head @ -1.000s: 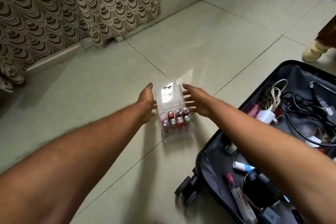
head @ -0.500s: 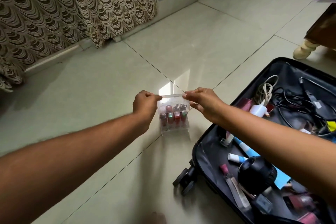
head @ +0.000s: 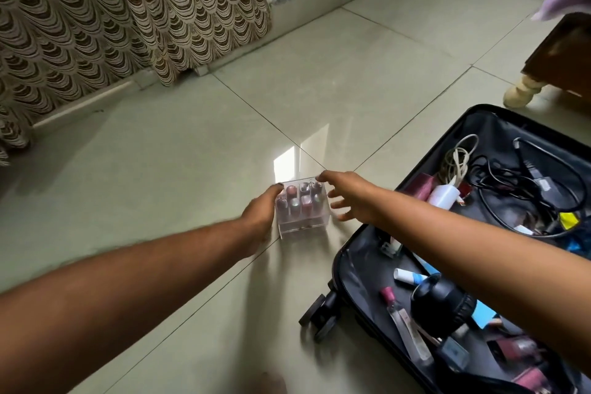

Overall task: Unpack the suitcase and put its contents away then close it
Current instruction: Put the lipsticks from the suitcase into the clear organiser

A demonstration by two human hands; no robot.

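Half second ago I pinch clear organizer (head: 302, 206) lid shut; now right hand (head: 347, 197) fingers spread, releasing, left hand (head: 260, 211) flat against side. Organizer on floor (head: 160, 169) beside open suitcase (head: 367, 265); plenty still inside.

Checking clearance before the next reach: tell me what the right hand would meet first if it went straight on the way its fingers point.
The right hand points left at the clear box of lipsticks; its fingertips look almost on it already, though blur hides contact.
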